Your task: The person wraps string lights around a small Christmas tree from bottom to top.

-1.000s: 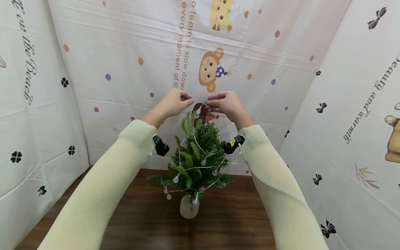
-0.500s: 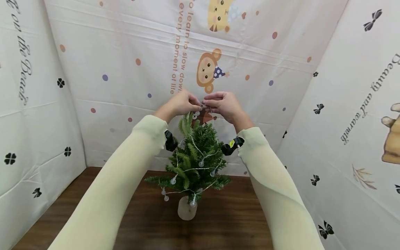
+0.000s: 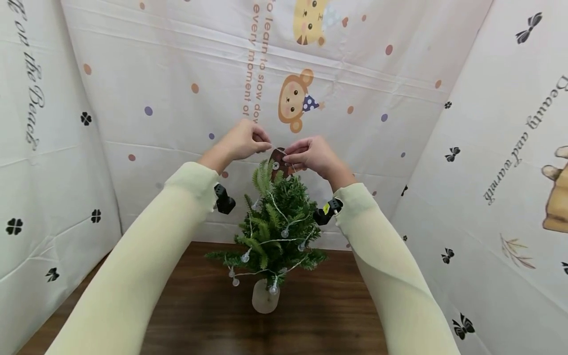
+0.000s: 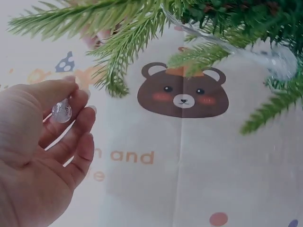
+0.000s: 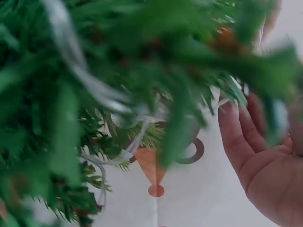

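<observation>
A small green artificial Christmas tree [image 3: 277, 212] stands upright, with string lights [image 3: 285, 233] looped around it. Above its top, my left hand [image 3: 241, 141] pinches the end part of the string between thumb and fingertips. One round clear bulb [image 4: 62, 111] hangs at these fingers in the left wrist view. My right hand [image 3: 314, 155] is just to the right, its thumb and fingers pinching the same thin wire. From there the wire runs down to the treetop. Blurred branches cover part of the right fingers [image 5: 232, 125] in the right wrist view.
The tree's pale round base [image 3: 265, 298] rests on a dark brown wooden table [image 3: 319, 310]. Printed cloth walls [image 3: 164, 64] enclose the back and both sides, the back one close behind the hands. Black wrist cameras [image 3: 225, 199] sit under both sleeves.
My left hand first came in close to the right hand, then drew back left and slightly up, stretching the wire between them. The right hand has dipped slightly.
</observation>
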A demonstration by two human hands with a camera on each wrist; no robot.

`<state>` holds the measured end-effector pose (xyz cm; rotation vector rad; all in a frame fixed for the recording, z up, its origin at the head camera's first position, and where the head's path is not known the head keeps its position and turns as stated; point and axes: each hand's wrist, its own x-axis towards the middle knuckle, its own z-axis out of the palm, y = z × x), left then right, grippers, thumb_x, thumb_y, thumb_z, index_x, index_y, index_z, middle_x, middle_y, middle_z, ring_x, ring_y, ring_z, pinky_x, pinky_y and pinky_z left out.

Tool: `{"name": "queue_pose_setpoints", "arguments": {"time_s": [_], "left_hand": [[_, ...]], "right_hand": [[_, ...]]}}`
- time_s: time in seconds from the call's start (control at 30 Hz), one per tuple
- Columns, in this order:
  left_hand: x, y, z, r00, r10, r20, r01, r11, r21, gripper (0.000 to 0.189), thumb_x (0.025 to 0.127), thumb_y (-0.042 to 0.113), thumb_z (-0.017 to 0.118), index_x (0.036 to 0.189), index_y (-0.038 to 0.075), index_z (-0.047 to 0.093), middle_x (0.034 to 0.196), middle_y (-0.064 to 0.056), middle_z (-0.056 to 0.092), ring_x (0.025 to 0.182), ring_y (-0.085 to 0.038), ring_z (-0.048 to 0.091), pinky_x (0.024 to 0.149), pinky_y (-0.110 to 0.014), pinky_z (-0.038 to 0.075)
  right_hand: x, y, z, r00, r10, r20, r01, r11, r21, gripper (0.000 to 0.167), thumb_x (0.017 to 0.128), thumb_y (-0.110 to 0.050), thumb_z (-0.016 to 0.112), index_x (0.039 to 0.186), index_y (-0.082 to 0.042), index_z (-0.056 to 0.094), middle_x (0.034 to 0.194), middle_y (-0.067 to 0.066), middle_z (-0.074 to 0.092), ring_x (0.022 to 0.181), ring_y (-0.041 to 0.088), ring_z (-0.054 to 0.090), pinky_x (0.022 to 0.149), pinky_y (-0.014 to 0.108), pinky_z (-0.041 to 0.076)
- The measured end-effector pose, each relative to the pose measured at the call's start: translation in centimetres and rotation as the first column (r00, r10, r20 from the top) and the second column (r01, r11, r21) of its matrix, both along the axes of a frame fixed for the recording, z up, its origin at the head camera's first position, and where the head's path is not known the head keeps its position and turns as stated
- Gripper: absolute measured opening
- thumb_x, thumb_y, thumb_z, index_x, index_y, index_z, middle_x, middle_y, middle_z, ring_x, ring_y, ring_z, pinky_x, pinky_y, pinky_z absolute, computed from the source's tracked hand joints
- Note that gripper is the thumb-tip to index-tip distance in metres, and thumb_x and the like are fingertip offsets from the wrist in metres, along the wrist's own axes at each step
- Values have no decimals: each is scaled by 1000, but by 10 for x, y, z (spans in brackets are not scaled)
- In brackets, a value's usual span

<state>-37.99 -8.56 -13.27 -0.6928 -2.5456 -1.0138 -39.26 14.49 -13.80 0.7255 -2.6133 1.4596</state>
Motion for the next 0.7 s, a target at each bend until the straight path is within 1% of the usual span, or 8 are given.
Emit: {"name": "queue_pose_setpoints", "arguments": {"time_s": [0.1,0.2,0.37,0.43,0.6,0.7], "left_hand": [[7,-6,0,1000,9,-3,-9,1000,-15,17,98,18,70,106,6,79,98,-12,77,82,-22,68,69,-29,52],[14,-10,1,1000,19,-18,-20,999,-33,15,97,17,71,103,5,79,97,-12,77,83,-22,69,69,-28,52],[29,-12,0,997,47,-60,-51,996,-74,12,94,14,71,96,7,80,94,-12,77,81,-20,68,71,-29,53],[35,-11,0,996,60,-73,-66,994,-87,12,92,13,70,94,8,80,91,-10,77,81,-20,68,73,-31,53],[43,-11,-1,991,92,-94,-103,987,-120,13,90,13,67,90,8,80,88,-7,75,81,-22,65,71,-32,51],[48,-12,-2,991,112,-73,-121,984,-132,13,89,13,67,88,9,80,87,-7,74,78,-22,64,62,-32,55]], "right_hand": [[0,-4,-2,1000,22,7,-22,999,25,28,90,-9,79,116,2,75,113,24,75,90,34,76,77,38,62],[1,-7,-4,999,44,18,-44,998,45,27,90,-7,78,115,2,75,114,25,74,100,40,74,86,44,62],[4,-9,-5,997,75,17,-76,993,92,25,92,-5,76,116,2,75,109,20,77,102,41,72,93,50,59],[4,-10,-6,996,83,14,-84,991,104,26,93,-5,75,117,3,74,107,19,77,101,41,72,94,51,58],[5,-11,-6,996,81,-29,-75,983,165,19,94,-8,74,112,-3,78,103,14,79,97,38,73,91,49,59],[7,-12,-5,995,84,-53,-72,978,198,16,95,-9,74,109,-5,79,104,14,79,97,40,72,89,46,60]]}}
